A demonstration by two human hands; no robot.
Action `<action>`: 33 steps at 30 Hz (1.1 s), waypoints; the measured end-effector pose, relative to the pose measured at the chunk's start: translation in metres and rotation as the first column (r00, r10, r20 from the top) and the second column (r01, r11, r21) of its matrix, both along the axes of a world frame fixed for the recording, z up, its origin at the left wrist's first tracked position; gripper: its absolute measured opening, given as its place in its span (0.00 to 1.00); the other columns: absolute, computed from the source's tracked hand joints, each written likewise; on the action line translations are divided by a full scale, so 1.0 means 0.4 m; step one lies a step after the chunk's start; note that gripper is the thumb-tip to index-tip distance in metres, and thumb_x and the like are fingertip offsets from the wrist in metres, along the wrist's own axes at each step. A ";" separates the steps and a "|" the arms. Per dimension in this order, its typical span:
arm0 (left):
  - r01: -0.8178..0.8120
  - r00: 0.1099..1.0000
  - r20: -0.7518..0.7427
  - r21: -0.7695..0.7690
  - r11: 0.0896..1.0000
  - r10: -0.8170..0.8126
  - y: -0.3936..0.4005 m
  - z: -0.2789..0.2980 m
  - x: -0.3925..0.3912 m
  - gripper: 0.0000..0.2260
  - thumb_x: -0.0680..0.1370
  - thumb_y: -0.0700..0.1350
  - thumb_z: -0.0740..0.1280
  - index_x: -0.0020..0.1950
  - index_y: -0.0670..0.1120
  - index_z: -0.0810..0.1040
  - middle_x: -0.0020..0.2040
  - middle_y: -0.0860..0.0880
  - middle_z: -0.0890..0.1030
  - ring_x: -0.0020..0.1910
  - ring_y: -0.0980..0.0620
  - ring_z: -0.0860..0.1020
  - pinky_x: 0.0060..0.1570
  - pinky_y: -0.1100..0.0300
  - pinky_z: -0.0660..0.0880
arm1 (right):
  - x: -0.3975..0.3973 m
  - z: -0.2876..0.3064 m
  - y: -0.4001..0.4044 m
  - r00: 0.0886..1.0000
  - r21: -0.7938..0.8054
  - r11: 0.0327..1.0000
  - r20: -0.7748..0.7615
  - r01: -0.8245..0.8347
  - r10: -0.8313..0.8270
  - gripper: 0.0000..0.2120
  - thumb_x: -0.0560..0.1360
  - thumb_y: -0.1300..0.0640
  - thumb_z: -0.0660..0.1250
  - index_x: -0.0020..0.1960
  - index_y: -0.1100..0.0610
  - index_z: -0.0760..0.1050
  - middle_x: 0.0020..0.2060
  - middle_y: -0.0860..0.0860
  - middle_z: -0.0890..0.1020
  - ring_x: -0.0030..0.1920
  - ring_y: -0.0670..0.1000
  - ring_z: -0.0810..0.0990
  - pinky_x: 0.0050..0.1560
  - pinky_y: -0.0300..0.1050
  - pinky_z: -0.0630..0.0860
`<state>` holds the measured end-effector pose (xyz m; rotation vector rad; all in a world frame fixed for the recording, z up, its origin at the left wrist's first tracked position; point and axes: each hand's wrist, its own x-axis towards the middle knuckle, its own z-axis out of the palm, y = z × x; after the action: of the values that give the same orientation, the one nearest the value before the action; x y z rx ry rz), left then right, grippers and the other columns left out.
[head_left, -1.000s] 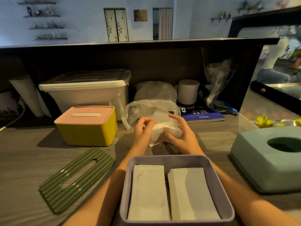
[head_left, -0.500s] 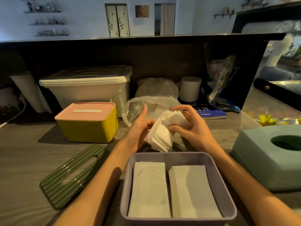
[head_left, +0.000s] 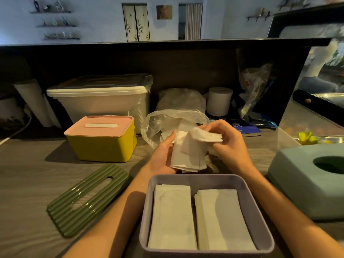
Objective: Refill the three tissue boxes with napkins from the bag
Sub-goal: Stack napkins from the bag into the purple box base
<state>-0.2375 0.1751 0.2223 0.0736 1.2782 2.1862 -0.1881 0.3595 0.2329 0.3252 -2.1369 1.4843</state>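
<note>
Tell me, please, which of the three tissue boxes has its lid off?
The purple box nearest the person: open, two napkin stacks showing. The yellow box and teal box are covered.

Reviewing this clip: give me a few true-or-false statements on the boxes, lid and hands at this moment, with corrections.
1. The open grey-purple plastic box holds two stacks of white napkins. True.
2. The ribbed green lid sits on that box. False: it lies on the table to its left.
3. The right hand pinches a folded white napkin wad. True.
4. The yellow box with the pink lid is open. False: its lid is on.
</note>
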 end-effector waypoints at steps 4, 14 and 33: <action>0.038 0.999 0.016 0.037 0.999 -0.039 -0.001 -0.002 0.003 0.23 0.84 0.59 0.59 0.70 0.44 0.76 0.62 0.39 0.81 0.61 0.41 0.80 0.69 0.42 0.71 | -0.005 0.007 0.030 0.997 -0.316 0.947 0.064 0.055 -0.037 0.15 0.78 0.68 0.68 0.55 0.50 0.80 0.50 0.47 0.84 0.54 0.46 0.82 0.51 0.40 0.80; -0.034 0.987 -0.161 -0.176 0.984 0.005 -0.008 -0.010 -0.004 0.17 0.80 0.44 0.67 0.69 0.44 0.74 0.58 0.41 0.84 0.55 0.44 0.84 0.45 0.52 0.83 | 0.002 0.018 0.021 0.930 -0.317 0.948 0.339 -0.027 0.140 0.11 0.81 0.58 0.67 0.56 0.43 0.82 0.53 0.48 0.86 0.58 0.53 0.84 0.63 0.58 0.79; 0.101 0.973 -0.191 -0.155 0.983 -0.130 0.023 0.003 0.012 0.28 0.81 0.66 0.58 0.69 0.47 0.78 0.62 0.40 0.82 0.62 0.41 0.81 0.66 0.43 0.74 | -0.002 -0.007 -0.018 0.974 0.238 0.961 0.136 0.143 -0.179 0.22 0.72 0.47 0.77 0.62 0.42 0.74 0.55 0.38 0.75 0.52 0.31 0.74 0.45 0.26 0.71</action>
<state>-0.2328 0.1842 0.2236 0.3106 1.5007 2.0205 -0.1887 0.3524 0.2301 0.1120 -2.4022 1.2114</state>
